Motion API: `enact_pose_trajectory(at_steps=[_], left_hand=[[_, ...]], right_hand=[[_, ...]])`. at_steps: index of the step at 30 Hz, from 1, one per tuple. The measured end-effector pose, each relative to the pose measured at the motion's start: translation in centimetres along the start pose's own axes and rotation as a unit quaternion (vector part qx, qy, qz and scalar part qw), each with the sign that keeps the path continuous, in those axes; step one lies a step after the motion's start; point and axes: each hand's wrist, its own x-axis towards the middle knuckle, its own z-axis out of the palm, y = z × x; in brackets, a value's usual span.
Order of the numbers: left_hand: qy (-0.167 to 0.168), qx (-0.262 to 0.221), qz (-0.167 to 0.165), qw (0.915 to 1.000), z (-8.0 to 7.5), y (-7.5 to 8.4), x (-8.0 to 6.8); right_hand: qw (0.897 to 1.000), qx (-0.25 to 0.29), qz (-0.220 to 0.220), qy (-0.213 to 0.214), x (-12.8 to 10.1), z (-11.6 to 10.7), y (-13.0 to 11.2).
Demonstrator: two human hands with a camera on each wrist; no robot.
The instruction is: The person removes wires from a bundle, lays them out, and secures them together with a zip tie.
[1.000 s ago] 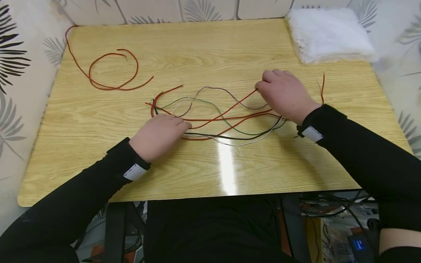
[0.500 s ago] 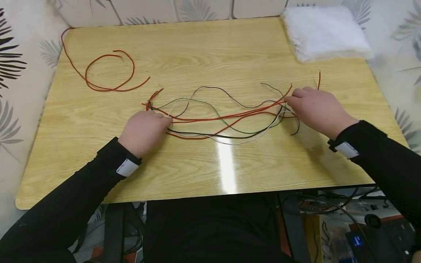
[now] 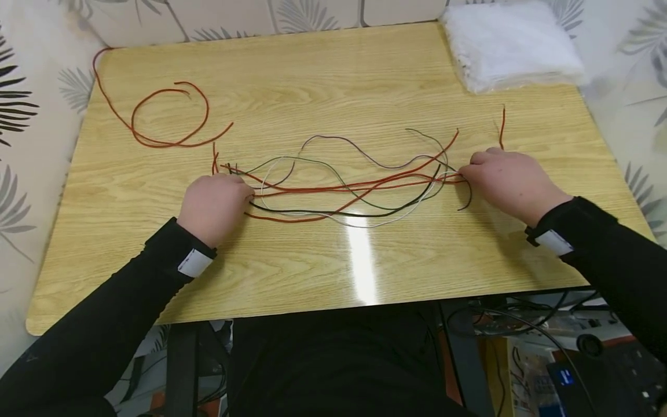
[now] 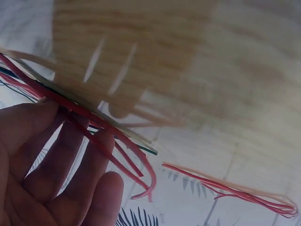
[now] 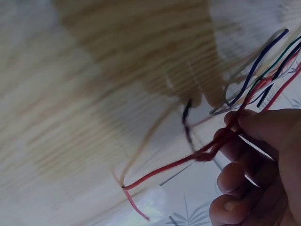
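Wire bundle (image 3: 333, 189), in red, black, green, white and purple, stretched side to side across the middle of the table (image 3: 323, 75), between the 2 hands. Strands fan apart and cross at mid-span, gathering toward both ends. Left hand (image 3: 216, 207): grip pinching the bundle near its left end, short tips projecting past the fingers. Right hand (image 3: 513, 182): grip pinching red wires of the bundle between thumb and fingers; 1 red tip projects beyond, 1 dark end curls beside the fingertips.

Table surface: pale yellow wood grain, rounded near left corner, bright strip of reflected light (image 3: 362, 260) at front centre. Far left: separate red wire (image 3: 167, 145), loosely looped, its other end running to the back corner. Far right: white pack (image 3: 513, 46) in clear plastic, at the back edge.

Room: pale wall (image 3: 307, 14) with grey leaf print behind the table, more leaf print at both sides. Below the front edge: dark table leg (image 3: 182, 370) at left; at right, black cables (image 3: 542, 327) and a dark device (image 3: 565, 376) with a lit blue display.
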Motion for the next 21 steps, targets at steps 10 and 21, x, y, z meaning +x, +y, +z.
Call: enact_pose_trajectory(at_steps=[10,21], left_hand=[[0.028,-0.008,0.034,0.999,0.36,-0.16,-0.08],[0.028,-0.028,0.042,0.9983,0.36,-0.02,0.28]], right_hand=[[1.0,-0.01,0.0,0.01,-0.01,0.21,-0.25],[1.0,0.003,0.01,0.029,-0.25,0.12,-0.54]])
